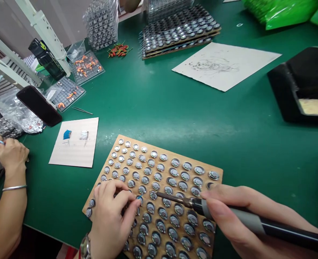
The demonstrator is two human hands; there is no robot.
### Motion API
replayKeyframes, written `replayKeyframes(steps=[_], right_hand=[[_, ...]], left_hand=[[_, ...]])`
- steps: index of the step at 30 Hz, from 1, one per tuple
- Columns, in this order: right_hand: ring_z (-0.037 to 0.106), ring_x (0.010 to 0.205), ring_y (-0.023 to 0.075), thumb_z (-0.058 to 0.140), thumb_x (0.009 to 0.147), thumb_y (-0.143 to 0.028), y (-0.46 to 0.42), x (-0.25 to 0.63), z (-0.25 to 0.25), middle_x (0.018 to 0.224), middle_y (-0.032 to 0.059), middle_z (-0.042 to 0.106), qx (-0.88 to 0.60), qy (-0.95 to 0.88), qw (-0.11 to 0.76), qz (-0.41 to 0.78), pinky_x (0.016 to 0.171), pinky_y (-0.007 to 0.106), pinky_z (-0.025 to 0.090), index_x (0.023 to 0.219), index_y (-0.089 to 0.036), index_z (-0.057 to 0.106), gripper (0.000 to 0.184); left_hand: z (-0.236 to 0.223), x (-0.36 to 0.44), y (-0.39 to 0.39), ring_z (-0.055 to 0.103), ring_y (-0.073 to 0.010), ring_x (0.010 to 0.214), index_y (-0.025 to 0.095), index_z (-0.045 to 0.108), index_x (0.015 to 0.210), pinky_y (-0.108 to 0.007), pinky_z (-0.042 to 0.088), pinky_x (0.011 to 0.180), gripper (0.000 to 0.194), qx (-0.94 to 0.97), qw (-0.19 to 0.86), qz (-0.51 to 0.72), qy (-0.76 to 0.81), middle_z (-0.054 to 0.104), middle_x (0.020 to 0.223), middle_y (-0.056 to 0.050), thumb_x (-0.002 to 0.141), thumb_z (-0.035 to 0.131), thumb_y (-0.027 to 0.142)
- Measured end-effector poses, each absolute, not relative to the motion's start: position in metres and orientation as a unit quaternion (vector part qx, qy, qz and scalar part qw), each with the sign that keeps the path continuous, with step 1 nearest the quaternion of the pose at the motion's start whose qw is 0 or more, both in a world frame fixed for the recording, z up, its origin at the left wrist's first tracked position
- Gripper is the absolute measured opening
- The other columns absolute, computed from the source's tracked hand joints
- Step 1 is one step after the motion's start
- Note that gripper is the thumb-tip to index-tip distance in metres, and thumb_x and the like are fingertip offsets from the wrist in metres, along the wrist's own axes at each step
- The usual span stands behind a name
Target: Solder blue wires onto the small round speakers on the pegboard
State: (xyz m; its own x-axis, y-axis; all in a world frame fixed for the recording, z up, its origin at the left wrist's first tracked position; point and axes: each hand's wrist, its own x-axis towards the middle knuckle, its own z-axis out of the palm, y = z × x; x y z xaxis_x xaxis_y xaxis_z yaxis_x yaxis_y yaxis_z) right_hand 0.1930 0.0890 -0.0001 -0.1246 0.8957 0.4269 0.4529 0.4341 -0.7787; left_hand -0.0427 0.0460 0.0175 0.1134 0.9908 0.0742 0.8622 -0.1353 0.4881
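A wooden board with several rows of small round metal discs lies at the near edge of the green table. My left hand rests on the board's left side, fingers pinched on a small blue part over one disc. My right hand grips a soldering iron like a pen. Its tip points left, close to the pinched part.
A co-worker's hands with a bracelet work at the far left beside a phone. A card with small parts lies left of the board. Stacked loaded boards, a scribbled sheet and a black iron stand sit farther back.
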Motion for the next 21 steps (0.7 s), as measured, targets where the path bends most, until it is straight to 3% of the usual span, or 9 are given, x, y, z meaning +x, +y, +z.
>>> replayKeyframes(steps=[5,15,21], right_hand=[[0.064,0.046,0.0088,0.056,0.094,-0.031,0.095,0.183,0.005,0.063,-0.0071,0.068,-0.447,-0.741,0.449,0.222,0.044,0.012,0.051,0.08,-0.027,0.06,0.015],[0.067,0.051,0.0097,0.056,0.095,-0.036,0.093,0.18,-0.001,0.065,-0.0057,0.07,-0.445,-0.747,0.436,0.232,0.051,0.013,0.054,0.08,-0.026,0.061,0.019],[0.067,0.048,0.0115,0.056,0.095,-0.039,0.093,0.178,0.001,0.064,-0.0036,0.071,-0.451,-0.743,0.435,0.237,0.047,0.015,0.054,0.078,-0.025,0.063,0.023]], left_hand=[[0.016,-0.044,0.049,0.054,-0.021,0.097,0.023,0.062,0.084,-0.041,0.036,0.087,0.01,0.718,0.183,0.173,0.649,0.058,0.098,-0.002,0.091,0.06,0.017],[0.018,-0.044,0.049,0.053,-0.0209,0.097,0.024,0.061,0.083,-0.04,0.036,0.086,0.011,0.71,0.203,0.172,0.652,0.056,0.098,0.0,0.091,0.06,0.016],[0.019,-0.043,0.051,0.053,-0.0214,0.097,0.023,0.061,0.081,-0.041,0.036,0.085,0.011,0.708,0.208,0.164,0.654,0.056,0.097,-0.001,0.091,0.059,0.017]])
